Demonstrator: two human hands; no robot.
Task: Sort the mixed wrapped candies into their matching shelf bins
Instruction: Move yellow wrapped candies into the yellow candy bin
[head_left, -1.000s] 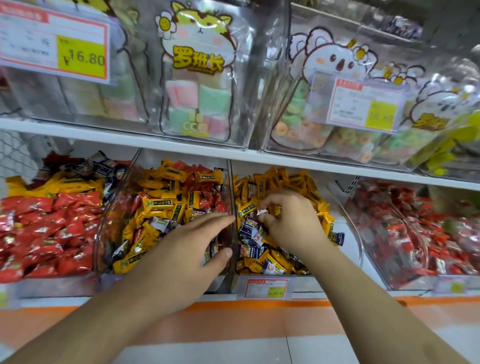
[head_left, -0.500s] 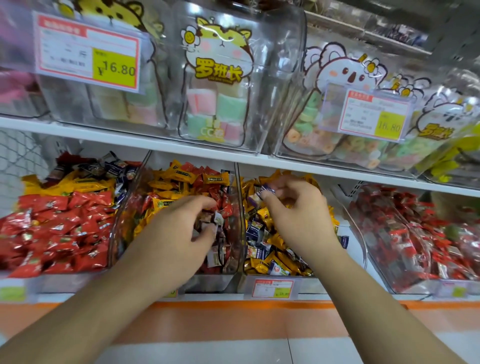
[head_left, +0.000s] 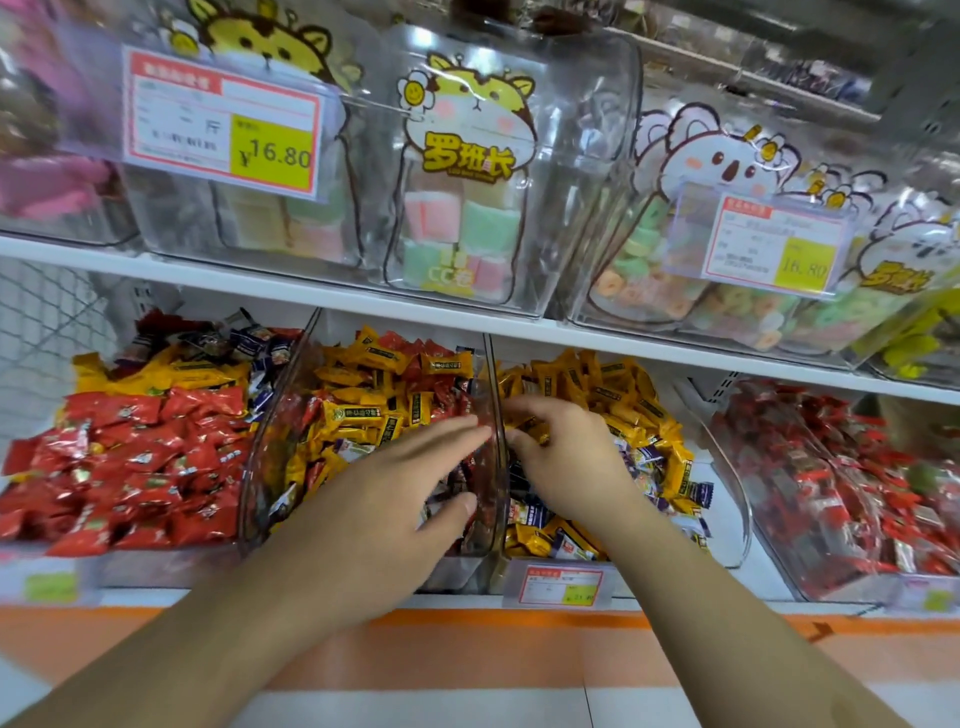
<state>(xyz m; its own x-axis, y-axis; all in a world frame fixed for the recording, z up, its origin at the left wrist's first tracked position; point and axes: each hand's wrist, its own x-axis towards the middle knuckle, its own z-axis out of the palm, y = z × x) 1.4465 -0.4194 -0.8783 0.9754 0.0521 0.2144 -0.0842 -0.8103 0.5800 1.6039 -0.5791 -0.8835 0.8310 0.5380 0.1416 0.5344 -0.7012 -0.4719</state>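
At frame centre, the left hand reaches into the middle bin with fingers straight, holding nothing. Just right of it, the right hand pinches a yellow candy over the yellow-candy bin.

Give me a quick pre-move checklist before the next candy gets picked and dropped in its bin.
1. Left hand free: ok, fingers straight over the middle bin.
2. Right hand grip: ok, fingers curled on a yellow candy.
3. Divider wall between hands: ok, upright.
4. Middle bin sorted: not ok, red and yellow mixed.
5. Right bin sorted: not ok, blue-white wrappers among yellow.
6. Price tag readable: cannot tell.
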